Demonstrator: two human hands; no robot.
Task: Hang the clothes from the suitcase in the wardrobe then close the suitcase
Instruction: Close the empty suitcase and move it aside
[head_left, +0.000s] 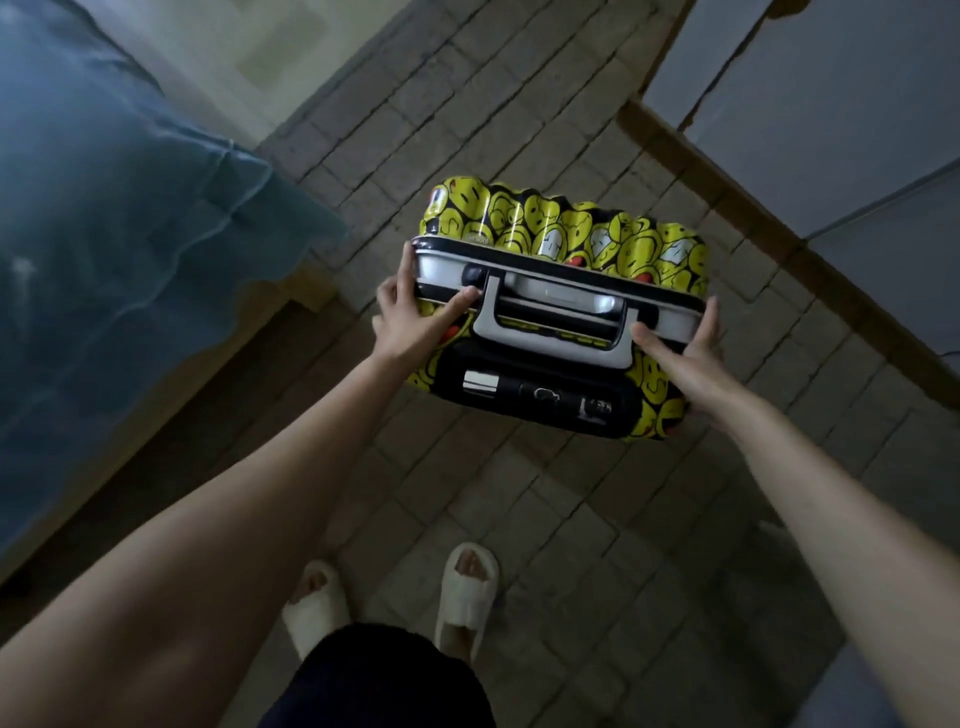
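The suitcase, yellow with a face print, stands upright on the brick-pattern floor, shut, with its silver frame and carry handle facing up. It sits between the bed on the left and grey panels on the right, which may be the wardrobe doors, though that cannot be told for sure.

Both hands are on the case, 1 at each end of the top. The left hand wraps the left corner, fingers curled over the far edge and thumb laid along the frame toward the handle. The right hand clasps the right corner, thumb on the near side and fingers bent round the far end. Each has hold of the case and nothing else.

How far along: it could be either end of the job. No clothes or hangers show anywhere, and no open wardrobe interior is in view. A shut, upright case fits a start, with the case about to be laid flat and opened, so that all the hanging is left. It fits the finish equally, the clothes hung out of sight and the case closed and stood up. Nothing here settles which.

The 2 feet in pale slippers stand just behind the case.
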